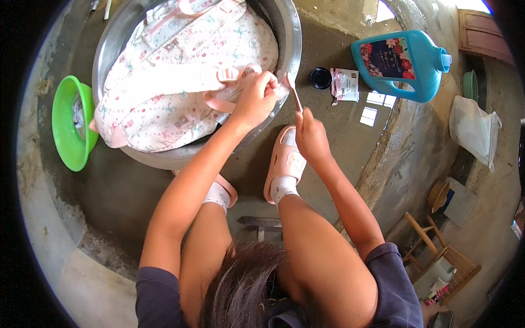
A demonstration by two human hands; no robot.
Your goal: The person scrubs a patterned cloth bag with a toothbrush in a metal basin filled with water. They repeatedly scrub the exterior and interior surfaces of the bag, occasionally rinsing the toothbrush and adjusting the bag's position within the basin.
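Note:
A white backpack (pixel 172 112) with a small floral print fills a large metal basin (pixel 292 30) before me. Pink straps and a buckle (pixel 228 74) lie across its top. My left hand (pixel 256 98) pinches a pale strap (pixel 281 91) at the basin's right rim. In my right hand (pixel 312 135) is a thin-handled brush (pixel 298 99), probably a toothbrush. Its head meets the strap end just right of my left fingers; the bristles are too blurred to make out. Part of the strap is hidden under my left hand.
A blue detergent jug (pixel 428 53) lies right of the basin, near a dark cap (pixel 320 78) and a printed sachet (pixel 345 85). At left a green plastic bowl (pixel 61 139) leans tilted by the basin. My pink slippers (pixel 283 160) are close below the rim.

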